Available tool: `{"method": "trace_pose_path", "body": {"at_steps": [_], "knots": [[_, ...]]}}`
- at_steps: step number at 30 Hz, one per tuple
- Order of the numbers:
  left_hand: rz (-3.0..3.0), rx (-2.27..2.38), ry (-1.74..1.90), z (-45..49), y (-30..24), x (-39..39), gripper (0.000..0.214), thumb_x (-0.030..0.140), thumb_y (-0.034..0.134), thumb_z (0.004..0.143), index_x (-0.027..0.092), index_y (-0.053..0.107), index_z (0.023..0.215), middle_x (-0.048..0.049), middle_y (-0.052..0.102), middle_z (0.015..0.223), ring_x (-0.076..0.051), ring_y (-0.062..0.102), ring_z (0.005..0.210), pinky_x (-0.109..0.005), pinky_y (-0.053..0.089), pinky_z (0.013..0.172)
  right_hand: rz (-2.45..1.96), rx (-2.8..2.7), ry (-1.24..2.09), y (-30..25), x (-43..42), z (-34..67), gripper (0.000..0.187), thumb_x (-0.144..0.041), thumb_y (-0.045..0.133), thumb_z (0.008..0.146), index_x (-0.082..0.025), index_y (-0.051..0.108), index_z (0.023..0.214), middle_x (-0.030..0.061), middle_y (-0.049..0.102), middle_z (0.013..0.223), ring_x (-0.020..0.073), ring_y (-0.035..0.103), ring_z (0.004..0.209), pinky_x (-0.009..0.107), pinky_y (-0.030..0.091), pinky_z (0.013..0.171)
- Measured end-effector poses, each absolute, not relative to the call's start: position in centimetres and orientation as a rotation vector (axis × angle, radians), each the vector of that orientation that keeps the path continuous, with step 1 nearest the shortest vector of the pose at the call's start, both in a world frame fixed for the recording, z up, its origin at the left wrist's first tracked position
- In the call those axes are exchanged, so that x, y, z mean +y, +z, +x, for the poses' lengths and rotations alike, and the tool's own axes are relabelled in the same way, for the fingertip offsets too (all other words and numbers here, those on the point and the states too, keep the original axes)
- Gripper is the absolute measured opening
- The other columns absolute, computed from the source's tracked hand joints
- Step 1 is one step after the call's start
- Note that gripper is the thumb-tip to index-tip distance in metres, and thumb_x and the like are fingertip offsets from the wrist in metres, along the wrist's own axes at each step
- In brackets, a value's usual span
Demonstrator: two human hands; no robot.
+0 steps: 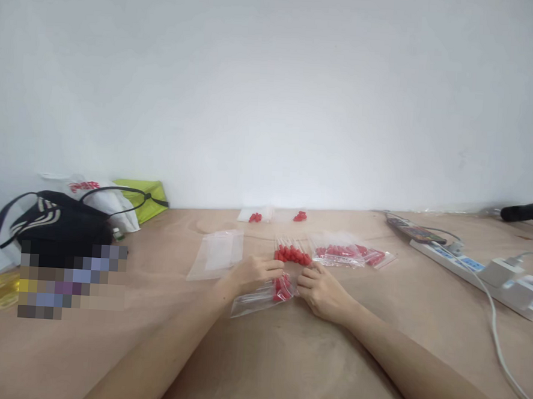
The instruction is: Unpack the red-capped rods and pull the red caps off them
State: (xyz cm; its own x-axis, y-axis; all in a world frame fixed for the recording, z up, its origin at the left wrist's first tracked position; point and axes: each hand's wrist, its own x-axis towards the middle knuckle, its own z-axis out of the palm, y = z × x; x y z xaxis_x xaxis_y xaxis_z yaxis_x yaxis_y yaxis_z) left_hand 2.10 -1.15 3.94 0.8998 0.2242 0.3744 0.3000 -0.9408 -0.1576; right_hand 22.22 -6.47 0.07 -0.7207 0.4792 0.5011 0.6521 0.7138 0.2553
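Note:
A row of thin pale sticks with red heads [292,255] lies at the middle of the table, heads towards me. My left hand [262,272] is closed, its fingertips at the left end of this row. At the right end, my right hand [322,290] has its fingers curled in against the last red heads. Just below the row, between my hands, is a clear plastic bag [253,301] with more red-headed sticks [283,288] in it. My left fingers partly cover that bag's contents.
Flat clear bags [218,254] lie to the left, and filled bags [340,252] to the right. Small red piles [255,217] sit near the wall. On the right are a power strip [470,266], chargers, a phone [416,230] and a white cable. A black bag [61,226] stands left.

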Motion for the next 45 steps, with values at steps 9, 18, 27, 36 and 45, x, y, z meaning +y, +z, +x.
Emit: {"method": "trace_pose_path", "body": {"at_steps": [9, 18, 27, 36, 45], "knots": [[-3.065, -0.876, -0.671, 1.4, 3.3, -3.3, 0.02, 0.026, 0.038, 0.087, 0.019, 0.053, 0.099, -0.0038, 0.059, 0.1, -0.015, 0.055, 0.091, -0.028, 0.043, 0.081, -1.041, -2.391, 0.054, 0.2, -6.9, 22.7, 0.018, -0.01, 0.046, 0.07, -0.019, 0.06, 0.074, 0.0007, 0.058, 0.071, 0.0142, 0.047, 0.072, 0.029, 0.033, 0.072], [-3.208, -1.177, -0.775, -0.6, 1.3, -6.3, 0.043, 0.026, 0.049, 0.079, 0.022, 0.04, 0.121, -0.007, 0.051, 0.12, -0.019, 0.051, 0.103, -0.034, 0.042, 0.088, -1.091, -2.152, 0.516, 0.4, -7.3, 21.7, 0.015, -0.03, 0.057, 0.073, -0.02, 0.065, 0.081, 0.0016, 0.058, 0.072, 0.0137, 0.05, 0.071, 0.027, 0.038, 0.069], [-3.232, -1.257, -0.832, 0.2, 1.8, -6.0, 0.035, 0.029, 0.048, 0.08, 0.024, 0.047, 0.114, -0.0021, 0.057, 0.112, -0.017, 0.053, 0.098, -0.029, 0.042, 0.084, -1.19, -1.96, 0.798, 0.3, -7.2, 21.1, 0.028, -0.032, 0.069, 0.057, -0.018, 0.063, 0.081, -0.0011, 0.056, 0.074, 0.01, 0.047, 0.061, 0.021, 0.037, 0.055], [-3.252, -1.171, -0.826, 0.1, 1.8, -5.8, 0.037, 0.026, 0.05, 0.078, 0.022, 0.046, 0.115, -0.0033, 0.054, 0.115, -0.017, 0.051, 0.102, -0.03, 0.04, 0.087, -1.223, -1.979, 0.726, 0.7, -7.6, 20.2, 0.022, -0.02, 0.066, 0.054, -0.017, 0.056, 0.074, -0.0033, 0.052, 0.068, 0.0084, 0.044, 0.058, 0.019, 0.035, 0.053], [-3.244, -1.163, -0.807, -0.1, 1.8, -5.7, 0.038, 0.028, 0.05, 0.078, 0.022, 0.046, 0.116, -0.0039, 0.053, 0.117, -0.018, 0.049, 0.105, -0.032, 0.038, 0.09, -1.226, -1.983, 0.665, 0.9, -7.8, 19.9, 0.018, -0.02, 0.064, 0.056, -0.017, 0.055, 0.071, -0.002, 0.056, 0.07, 0.0093, 0.047, 0.059, 0.02, 0.036, 0.054]]}}
